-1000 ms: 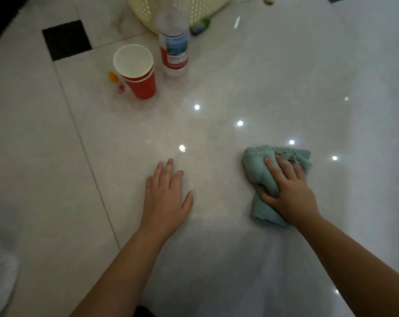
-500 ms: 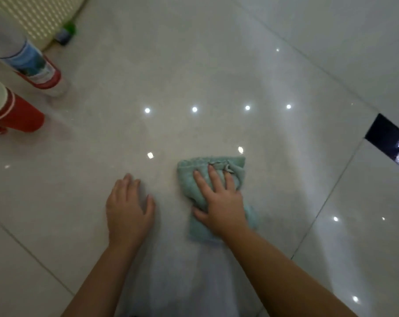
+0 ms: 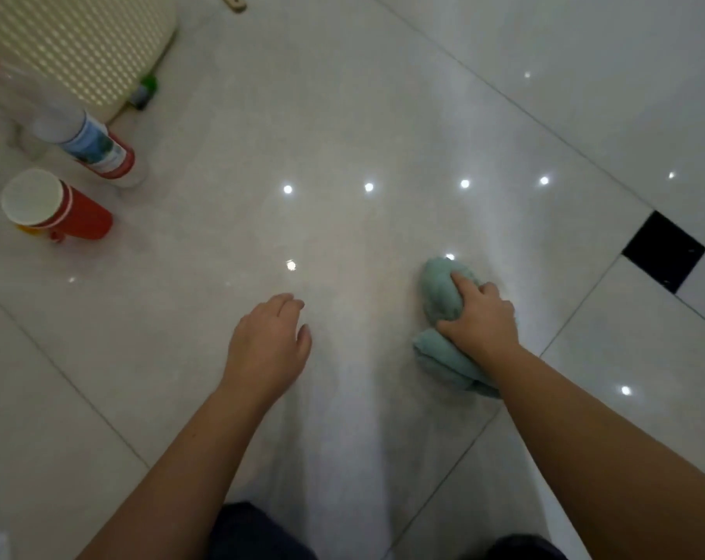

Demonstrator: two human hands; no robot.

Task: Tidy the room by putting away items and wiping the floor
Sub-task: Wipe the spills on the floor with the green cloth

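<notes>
Green cloth now farther from left hand

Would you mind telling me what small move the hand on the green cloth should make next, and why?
Probably slide the green cloth left across the floor toward the left hand: the right hand grips it bunched near a tile seam, and the stretch between both hands lies uncovered.

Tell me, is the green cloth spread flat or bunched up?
Bunched up: the green cloth is wadded into a thick lump with folds showing, and the right hand grips its top.
</notes>
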